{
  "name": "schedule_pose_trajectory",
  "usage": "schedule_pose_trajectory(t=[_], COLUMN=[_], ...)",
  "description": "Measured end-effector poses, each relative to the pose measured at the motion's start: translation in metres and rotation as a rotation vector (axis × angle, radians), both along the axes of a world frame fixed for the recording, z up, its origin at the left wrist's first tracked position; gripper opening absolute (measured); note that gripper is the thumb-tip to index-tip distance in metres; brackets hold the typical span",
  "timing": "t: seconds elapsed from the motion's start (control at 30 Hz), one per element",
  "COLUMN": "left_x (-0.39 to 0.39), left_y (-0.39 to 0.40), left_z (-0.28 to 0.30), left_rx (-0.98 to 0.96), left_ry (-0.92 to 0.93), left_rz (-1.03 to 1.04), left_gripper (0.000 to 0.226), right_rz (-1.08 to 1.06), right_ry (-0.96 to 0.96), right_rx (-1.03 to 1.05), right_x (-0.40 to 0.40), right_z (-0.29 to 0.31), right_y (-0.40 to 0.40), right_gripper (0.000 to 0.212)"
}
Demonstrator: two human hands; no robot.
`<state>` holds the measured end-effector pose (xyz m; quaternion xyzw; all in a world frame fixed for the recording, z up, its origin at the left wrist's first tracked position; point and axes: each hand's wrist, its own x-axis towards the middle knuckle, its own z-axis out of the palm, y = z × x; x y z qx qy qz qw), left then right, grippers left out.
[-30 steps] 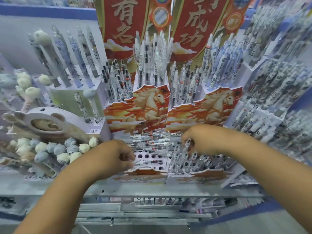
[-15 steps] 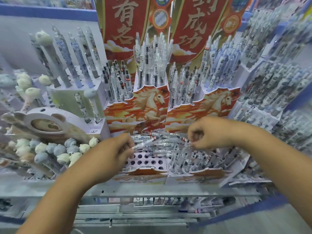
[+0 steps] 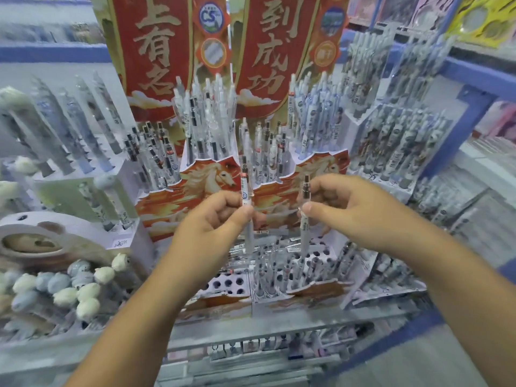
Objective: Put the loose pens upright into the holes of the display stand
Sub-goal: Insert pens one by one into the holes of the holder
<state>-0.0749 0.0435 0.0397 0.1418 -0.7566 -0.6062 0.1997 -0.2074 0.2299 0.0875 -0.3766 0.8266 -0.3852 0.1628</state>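
Observation:
My left hand (image 3: 215,222) pinches a clear pen (image 3: 246,188) upright, tip down, above the red horse display stand (image 3: 212,300). My right hand (image 3: 343,208) grips a second clear pen (image 3: 305,208) upright, just right of the first. Below the hands, several loose pens (image 3: 259,245) lie flat across the back of the stand's lowest tier. The left half of that tier shows open holes (image 3: 229,283); the right half (image 3: 296,269) holds several upright pens.
Higher tiers of the stand (image 3: 206,129) are full of pens beneath tall red banners (image 3: 156,51). Grey pens with plush tops (image 3: 83,289) and a bear-shaped stand (image 3: 36,238) sit at left. More pen racks (image 3: 405,141) crowd the right. A metal shelf edge (image 3: 251,328) runs below.
Both hands have risen from the lowest tier, each lifting one pen and turning it upright. The camera has moved closer to the stand.

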Motion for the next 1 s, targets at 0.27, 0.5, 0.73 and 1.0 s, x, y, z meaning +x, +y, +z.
schedule_pose_trajectory(t=[0.27, 0.5, 0.73, 1.0], left_x=[-0.029, -0.029, -0.033, -0.047], left_y=[0.022, 0.009, -0.002, -0.003], left_z=[0.005, -0.018, -0.016, -0.012], left_rx=[-0.147, -0.565, -0.593, -0.392], left_ry=[0.147, -0.12, -0.249, -0.33], left_rz=[-0.048, -0.258, -0.374, -0.516], left_gripper=[0.007, 0.005, 0.014, 0.025], right_rz=[-0.078, 0.001, 0.095, 0.08], right_ry=[0.093, 0.227, 0.213, 0.14], right_rx=[-0.094, 0.169, 0.278, 0.288], right_x=[0.007, 0.008, 0.007, 0.004], right_z=[-0.002, -0.012, -0.024, -0.028], right_y=[0.022, 0.023, 0.006, 0.009], right_gripper=[0.017, 0.007, 0.013, 0.014])
